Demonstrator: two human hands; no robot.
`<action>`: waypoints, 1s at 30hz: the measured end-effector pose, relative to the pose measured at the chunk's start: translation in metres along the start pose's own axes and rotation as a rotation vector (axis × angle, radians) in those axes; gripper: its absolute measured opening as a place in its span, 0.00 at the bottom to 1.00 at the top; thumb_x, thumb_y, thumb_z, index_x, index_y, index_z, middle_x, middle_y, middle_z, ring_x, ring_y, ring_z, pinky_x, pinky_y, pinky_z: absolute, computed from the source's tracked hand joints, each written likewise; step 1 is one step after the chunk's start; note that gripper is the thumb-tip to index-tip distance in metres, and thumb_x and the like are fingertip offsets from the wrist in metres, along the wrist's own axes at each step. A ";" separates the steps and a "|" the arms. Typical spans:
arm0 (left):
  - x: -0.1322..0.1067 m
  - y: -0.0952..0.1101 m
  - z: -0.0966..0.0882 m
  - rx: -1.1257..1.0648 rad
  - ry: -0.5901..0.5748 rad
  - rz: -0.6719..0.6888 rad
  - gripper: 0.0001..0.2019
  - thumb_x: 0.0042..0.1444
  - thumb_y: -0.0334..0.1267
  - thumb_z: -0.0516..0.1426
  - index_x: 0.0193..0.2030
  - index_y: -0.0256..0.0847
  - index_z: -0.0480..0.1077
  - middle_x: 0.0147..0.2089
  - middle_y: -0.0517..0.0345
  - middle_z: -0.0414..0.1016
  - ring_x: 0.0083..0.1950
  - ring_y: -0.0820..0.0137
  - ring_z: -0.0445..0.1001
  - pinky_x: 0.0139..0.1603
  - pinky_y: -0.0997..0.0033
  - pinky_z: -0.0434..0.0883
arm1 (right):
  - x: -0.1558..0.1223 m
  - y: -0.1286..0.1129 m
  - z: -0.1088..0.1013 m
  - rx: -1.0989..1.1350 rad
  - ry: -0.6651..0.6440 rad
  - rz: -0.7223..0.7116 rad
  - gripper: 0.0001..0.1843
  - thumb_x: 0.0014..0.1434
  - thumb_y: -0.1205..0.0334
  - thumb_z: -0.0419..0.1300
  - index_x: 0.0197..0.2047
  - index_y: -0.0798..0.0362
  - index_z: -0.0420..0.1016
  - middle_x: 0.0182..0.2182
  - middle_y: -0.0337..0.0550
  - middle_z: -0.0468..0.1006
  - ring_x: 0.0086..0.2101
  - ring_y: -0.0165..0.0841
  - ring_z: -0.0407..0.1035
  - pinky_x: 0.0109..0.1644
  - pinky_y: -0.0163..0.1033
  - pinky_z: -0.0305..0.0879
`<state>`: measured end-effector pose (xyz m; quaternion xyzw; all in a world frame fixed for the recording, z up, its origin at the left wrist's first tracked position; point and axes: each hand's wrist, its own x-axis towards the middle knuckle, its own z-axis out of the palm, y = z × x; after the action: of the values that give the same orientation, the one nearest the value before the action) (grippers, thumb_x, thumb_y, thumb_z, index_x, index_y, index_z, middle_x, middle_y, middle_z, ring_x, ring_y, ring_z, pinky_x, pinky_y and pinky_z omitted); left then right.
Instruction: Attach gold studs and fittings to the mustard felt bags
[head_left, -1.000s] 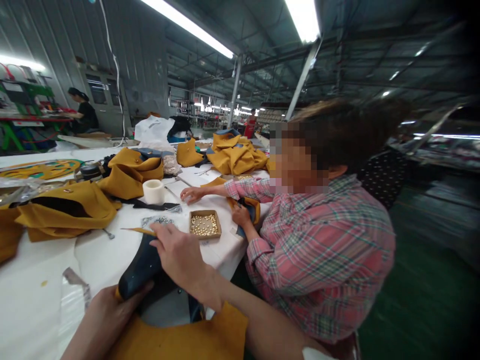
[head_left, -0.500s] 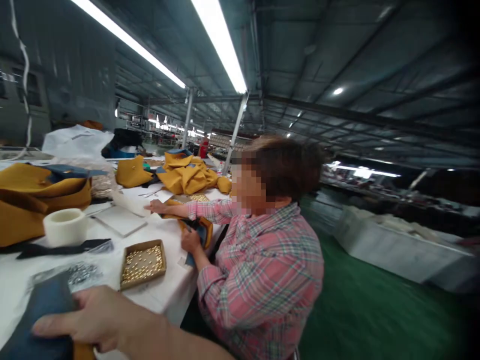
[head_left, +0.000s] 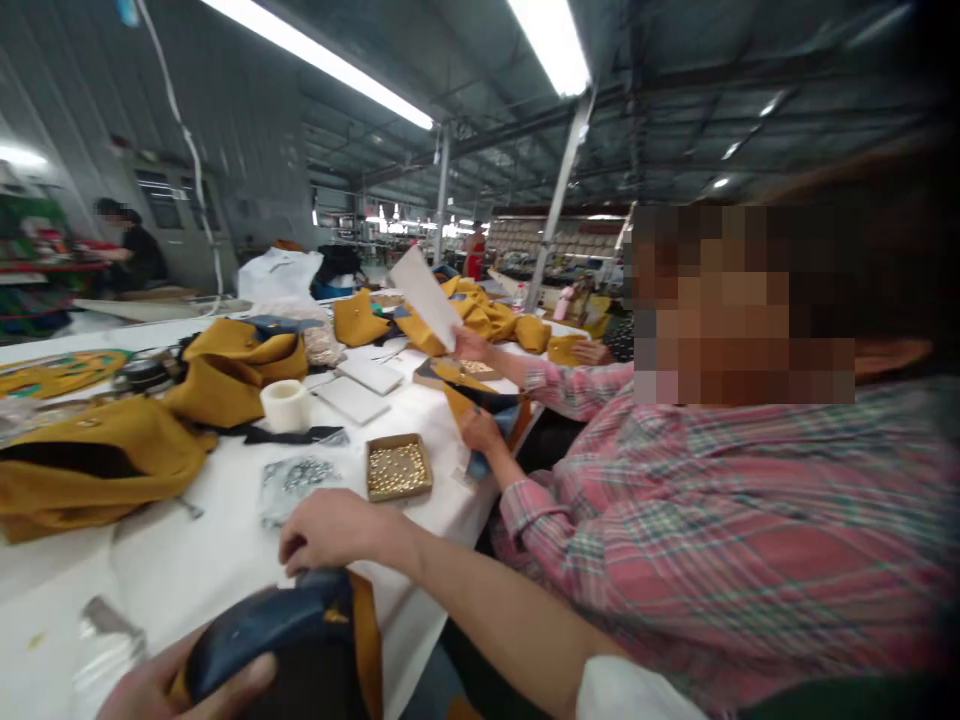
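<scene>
At the near edge of the white table (head_left: 225, 560), the person had a navy-and-mustard bag piece (head_left: 277, 640) half on the table and half in their lap. The left hand (head_left: 187, 685) cupped its lower edge from beneath, fingers curled round the dark leather, while the right hand (head_left: 330, 530) lay on its top with the fingers bent in a loose fist; whether that grip pinched anything small, I could not tell. To my eye the piece was being steadied for fitting hardware, and the next move would call for a reach forward to the small cardboard box of brass studs (head_left: 399, 467) or the clear bag of silver fittings (head_left: 294, 484) just beyond the knuckles. A co-worker in a pink plaid shirt (head_left: 675, 540) sat close on the right, lifting a white sheet (head_left: 427, 295) with one hand and holding another bag part against the table edge with the other, crowding that side. Farther back lay mustard bags (head_left: 112, 460), a roll of white tape (head_left: 285, 405) and flat white boards (head_left: 352, 398).
</scene>
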<state>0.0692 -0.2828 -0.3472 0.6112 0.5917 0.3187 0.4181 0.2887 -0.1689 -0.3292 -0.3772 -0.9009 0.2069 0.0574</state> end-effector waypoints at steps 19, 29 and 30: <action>0.008 0.010 -0.003 -0.109 0.110 -0.216 0.40 0.52 0.80 0.68 0.47 0.40 0.86 0.44 0.49 0.92 0.53 0.41 0.89 0.48 0.56 0.84 | 0.060 0.064 -0.025 -0.110 0.082 0.482 0.14 0.76 0.51 0.73 0.54 0.54 0.87 0.55 0.49 0.88 0.58 0.44 0.83 0.66 0.55 0.81; 0.003 0.002 0.003 -0.469 0.155 -0.345 0.35 0.55 0.68 0.76 0.54 0.39 0.85 0.47 0.46 0.92 0.47 0.51 0.90 0.45 0.60 0.86 | 0.054 0.063 -0.019 0.082 0.374 0.417 0.13 0.78 0.57 0.67 0.52 0.55 0.91 0.53 0.54 0.91 0.56 0.41 0.82 0.61 0.41 0.72; 0.003 0.000 0.002 -0.440 0.173 -0.328 0.36 0.54 0.70 0.76 0.53 0.39 0.86 0.46 0.46 0.92 0.46 0.51 0.89 0.43 0.61 0.85 | 0.050 0.059 -0.022 0.106 0.417 0.409 0.13 0.79 0.58 0.65 0.53 0.55 0.91 0.53 0.53 0.91 0.55 0.40 0.82 0.60 0.39 0.71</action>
<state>0.0716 -0.2798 -0.3487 0.3726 0.6328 0.4182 0.5346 0.2975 -0.0894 -0.3365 -0.5819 -0.7628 0.1790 0.2179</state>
